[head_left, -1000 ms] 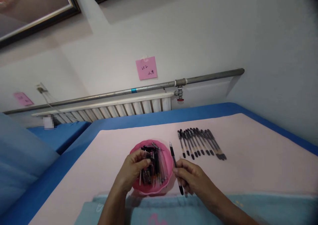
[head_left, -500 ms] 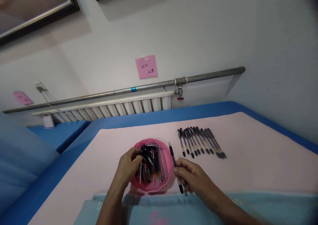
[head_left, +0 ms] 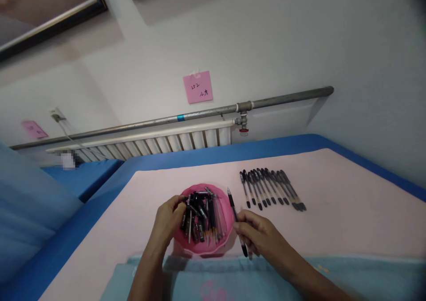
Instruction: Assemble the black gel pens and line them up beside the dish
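Note:
My right hand [head_left: 254,230] grips a black gel pen [head_left: 238,221] just right of the bowl. The pen slants with its bare writing tip up, and its black end points down toward me. At the left rim of a pink scalloped bowl [head_left: 206,250], my left hand [head_left: 169,216] is closed in a pinch on what looks like a small black pen cap, mostly hidden by the fingers. Inside the bowl lie loose pen parts: black caps [head_left: 200,232], dark grips and clear tubes [head_left: 219,216]. Right of the bowl, several assembled pens [head_left: 266,188] lie side by side in a slanting row.
A pink sheet [head_left: 333,221] covers the blue-edged table [head_left: 213,152]. Light blue cloth [head_left: 186,279] lies along the near edge. Behind stand a white radiator [head_left: 186,141] and a metal pipe [head_left: 143,123]. A pink note [head_left: 198,87] is stuck on the wall.
My left hand has drawn slightly left and up, from inside the bowl to its rim. The right hand holds the pen much as before. The whole view has shifted slightly.

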Demonstrator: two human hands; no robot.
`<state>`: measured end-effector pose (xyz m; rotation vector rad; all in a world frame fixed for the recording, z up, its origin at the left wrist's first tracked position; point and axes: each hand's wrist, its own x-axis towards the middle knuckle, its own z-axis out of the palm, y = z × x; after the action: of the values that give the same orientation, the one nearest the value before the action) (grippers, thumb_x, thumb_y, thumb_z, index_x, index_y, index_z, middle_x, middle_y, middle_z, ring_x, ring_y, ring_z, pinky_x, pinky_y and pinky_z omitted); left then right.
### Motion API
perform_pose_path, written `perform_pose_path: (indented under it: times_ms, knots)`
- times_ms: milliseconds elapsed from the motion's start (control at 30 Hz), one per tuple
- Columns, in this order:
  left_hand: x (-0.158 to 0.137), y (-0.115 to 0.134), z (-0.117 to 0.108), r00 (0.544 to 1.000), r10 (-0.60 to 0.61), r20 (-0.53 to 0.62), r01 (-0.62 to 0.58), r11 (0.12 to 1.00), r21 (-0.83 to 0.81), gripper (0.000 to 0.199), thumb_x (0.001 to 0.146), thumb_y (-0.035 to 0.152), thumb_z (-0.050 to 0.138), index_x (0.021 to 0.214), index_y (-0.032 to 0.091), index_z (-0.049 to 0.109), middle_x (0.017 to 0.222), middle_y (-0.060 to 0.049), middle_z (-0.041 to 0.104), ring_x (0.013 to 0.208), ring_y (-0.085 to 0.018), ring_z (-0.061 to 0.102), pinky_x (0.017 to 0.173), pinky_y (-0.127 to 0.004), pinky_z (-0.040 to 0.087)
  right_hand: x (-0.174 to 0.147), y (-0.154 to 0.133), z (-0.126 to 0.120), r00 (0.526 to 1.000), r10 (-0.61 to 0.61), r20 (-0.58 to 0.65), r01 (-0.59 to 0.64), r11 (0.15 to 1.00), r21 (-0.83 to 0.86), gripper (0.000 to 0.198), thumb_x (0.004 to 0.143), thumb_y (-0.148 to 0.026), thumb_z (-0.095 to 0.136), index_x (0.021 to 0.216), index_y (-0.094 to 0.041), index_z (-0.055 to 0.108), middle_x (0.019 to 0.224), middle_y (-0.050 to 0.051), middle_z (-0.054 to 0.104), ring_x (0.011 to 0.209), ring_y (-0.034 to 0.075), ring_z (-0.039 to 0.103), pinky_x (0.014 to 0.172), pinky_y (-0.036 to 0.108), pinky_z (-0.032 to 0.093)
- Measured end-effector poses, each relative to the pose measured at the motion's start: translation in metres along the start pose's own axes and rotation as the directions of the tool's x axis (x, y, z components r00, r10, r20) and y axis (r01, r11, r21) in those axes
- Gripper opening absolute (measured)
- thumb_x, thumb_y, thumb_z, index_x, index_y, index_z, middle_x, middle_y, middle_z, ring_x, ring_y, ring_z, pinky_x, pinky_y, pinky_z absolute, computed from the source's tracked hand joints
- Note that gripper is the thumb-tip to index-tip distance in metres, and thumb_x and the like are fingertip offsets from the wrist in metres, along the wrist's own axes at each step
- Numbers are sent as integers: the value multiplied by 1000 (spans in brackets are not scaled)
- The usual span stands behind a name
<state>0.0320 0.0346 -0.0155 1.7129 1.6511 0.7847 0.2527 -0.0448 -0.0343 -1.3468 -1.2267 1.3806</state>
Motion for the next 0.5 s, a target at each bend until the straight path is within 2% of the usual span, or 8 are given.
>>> perform_pose_path:
  times_ms: [167,300,500]
  knots:
    - [1,0,2,999,41,-7,-40,997,64,35,75,25,43,101,18,65,94,-4,69,85,-18,61,76,-26,42,0,0,1,1000,-12,-8,12,1000,5,17,80,-27,46,65,-22,40,47,-9,42,39,7,40,39,19,33]
    - [0,1,9,994,105,-41,-91,962,259,39,71,17,46,105,18,65,95,-8,64,90,-21,57,82,-30,40,0,-1,1,1000,-5,-11,5,1000,-8,16,79,-27,47,65,-22,41,47,-9,42,38,7,40,39,19,33]
    - [-2,-4,33,959,282,27,-267,867,422,35,62,8,50,87,20,71,95,-10,61,92,-25,52,86,-35,37,0,-3,0,1000,-5,-8,5,1000,-16,17,79,-28,47,65,-23,40,48,-8,42,40,8,40,39,19,33]
